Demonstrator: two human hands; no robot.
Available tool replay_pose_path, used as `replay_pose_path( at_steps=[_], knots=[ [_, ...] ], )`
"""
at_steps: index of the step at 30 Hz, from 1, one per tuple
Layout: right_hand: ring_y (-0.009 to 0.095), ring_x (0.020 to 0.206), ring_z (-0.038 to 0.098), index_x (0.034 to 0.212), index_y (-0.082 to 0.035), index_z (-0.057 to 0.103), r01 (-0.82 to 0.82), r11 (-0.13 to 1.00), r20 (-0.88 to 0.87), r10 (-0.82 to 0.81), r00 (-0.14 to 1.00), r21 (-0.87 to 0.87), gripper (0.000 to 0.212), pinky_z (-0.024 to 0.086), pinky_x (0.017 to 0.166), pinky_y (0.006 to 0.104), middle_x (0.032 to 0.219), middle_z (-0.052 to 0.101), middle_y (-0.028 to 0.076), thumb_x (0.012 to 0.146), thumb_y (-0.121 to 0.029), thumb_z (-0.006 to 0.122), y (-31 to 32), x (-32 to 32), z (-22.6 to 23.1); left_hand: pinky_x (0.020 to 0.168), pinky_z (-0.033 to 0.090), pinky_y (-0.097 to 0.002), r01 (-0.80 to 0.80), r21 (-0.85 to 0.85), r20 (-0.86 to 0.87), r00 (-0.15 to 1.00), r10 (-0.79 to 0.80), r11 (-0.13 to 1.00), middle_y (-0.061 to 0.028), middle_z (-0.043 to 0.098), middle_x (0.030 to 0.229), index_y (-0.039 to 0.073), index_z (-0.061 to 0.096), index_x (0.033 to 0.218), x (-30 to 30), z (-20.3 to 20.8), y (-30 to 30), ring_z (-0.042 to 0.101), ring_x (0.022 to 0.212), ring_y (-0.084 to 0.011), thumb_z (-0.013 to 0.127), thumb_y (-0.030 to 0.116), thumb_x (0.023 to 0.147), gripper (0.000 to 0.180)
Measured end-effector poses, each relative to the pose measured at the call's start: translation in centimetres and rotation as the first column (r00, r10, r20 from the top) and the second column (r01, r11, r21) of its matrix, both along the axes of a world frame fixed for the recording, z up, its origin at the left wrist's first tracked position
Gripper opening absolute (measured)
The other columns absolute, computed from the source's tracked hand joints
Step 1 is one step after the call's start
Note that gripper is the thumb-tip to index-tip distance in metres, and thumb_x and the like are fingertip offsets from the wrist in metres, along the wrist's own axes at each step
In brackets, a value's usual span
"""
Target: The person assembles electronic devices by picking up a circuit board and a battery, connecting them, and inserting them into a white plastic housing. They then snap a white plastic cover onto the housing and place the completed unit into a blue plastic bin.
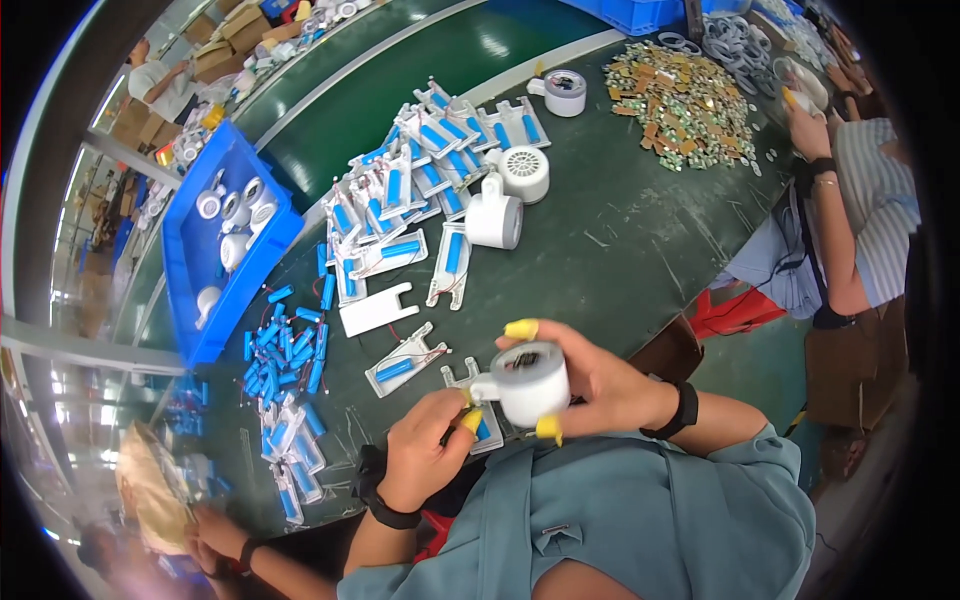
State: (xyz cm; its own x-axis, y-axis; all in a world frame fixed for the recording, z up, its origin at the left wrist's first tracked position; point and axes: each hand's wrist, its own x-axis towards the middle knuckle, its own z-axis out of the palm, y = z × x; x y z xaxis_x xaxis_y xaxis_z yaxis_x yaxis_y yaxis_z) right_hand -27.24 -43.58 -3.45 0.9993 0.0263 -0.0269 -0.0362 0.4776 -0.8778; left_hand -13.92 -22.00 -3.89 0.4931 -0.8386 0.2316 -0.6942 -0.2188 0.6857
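Note:
In front of my chest, my right hand [610,385] is wrapped round a white fan head [538,398], a short round housing with an open top and dark wiring inside. My left hand [428,445] is closed at the small neck on its left side, thumb and fingertip pinched there. Yellow covers sit on fingertips of both hands. Partly hidden beneath the fan head is a white handle shell with a blue battery [486,428]. Further left lies another handle shell [398,362] with a blue cell and thin wires.
A heap of handle shells [395,190] fills the table's middle, with white fan heads [494,220] beside it. Loose blue batteries [290,350] lie left, near a blue bin [222,335]. Small circuit boards [680,105] are piled far right. Co-workers' hands [808,130] reach in at both sides.

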Motion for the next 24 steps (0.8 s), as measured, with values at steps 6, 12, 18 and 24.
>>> replay_pose_path(
  at_steps=[6, 12, 18, 24],
  knots=[
    [0.02, 0.13, 0.042, 0.153, -0.006, 0.011, 0.008, 0.921, 0.215, 0.083, 0.973, -0.389, 0.095, 0.036, 0.106, 0.0323, 0.144, 0.036, 0.012, 0.075, 0.005, 0.065, 0.6, -0.4, -0.4, 0.071, 0.055, -0.032, -0.043, -0.038, 0.0, 0.999, 0.043, 0.998, -0.0149, 0.068, 0.099, 0.002, 0.065, 0.102, -0.1, -0.1, 0.3, 0.069, 0.081, -0.0281, 0.068, -0.003, 0.073, 0.029],
    [0.021, 0.129, 0.043, 0.152, -0.005, 0.012, 0.014, 0.913, 0.231, 0.089, 0.969, -0.407, 0.094, 0.036, 0.106, 0.0326, 0.142, 0.038, 0.013, 0.075, 0.006, 0.065, 0.6, -0.3, -0.5, 0.071, 0.055, -0.0305, -0.06, -0.046, -0.023, 0.998, 0.059, 0.997, -0.0153, 0.069, 0.099, 0.001, 0.065, 0.102, -0.2, -0.1, 0.3, 0.069, 0.08, -0.0264, 0.069, -0.005, 0.075, 0.028],
    [0.023, 0.131, 0.042, 0.152, -0.005, 0.014, 0.035, 0.895, 0.255, 0.089, 0.963, -0.445, 0.094, 0.035, 0.107, 0.0329, 0.142, 0.038, 0.014, 0.074, 0.007, 0.065, 0.4, -0.2, -0.6, 0.07, 0.055, -0.0284, -0.094, -0.065, -0.087, 0.992, 0.088, 0.993, -0.014, 0.069, 0.098, -0.001, 0.064, 0.107, -0.4, -0.4, 0.4, 0.069, 0.081, -0.0193, 0.069, -0.006, 0.076, 0.031],
    [0.024, 0.13, 0.043, 0.152, -0.005, 0.014, 0.033, 0.898, 0.247, 0.086, 0.965, -0.439, 0.094, 0.035, 0.107, 0.0332, 0.14, 0.04, 0.014, 0.073, 0.007, 0.064, 0.4, -0.2, -0.8, 0.056, 0.048, -0.0217, -0.145, -0.037, -0.283, 0.95, 0.129, 0.989, -0.0077, 0.066, 0.089, 0.001, 0.06, 0.116, -0.3, -1.0, 0.7, 0.059, 0.065, -0.0093, 0.07, -0.006, 0.076, 0.042]
  ],
)
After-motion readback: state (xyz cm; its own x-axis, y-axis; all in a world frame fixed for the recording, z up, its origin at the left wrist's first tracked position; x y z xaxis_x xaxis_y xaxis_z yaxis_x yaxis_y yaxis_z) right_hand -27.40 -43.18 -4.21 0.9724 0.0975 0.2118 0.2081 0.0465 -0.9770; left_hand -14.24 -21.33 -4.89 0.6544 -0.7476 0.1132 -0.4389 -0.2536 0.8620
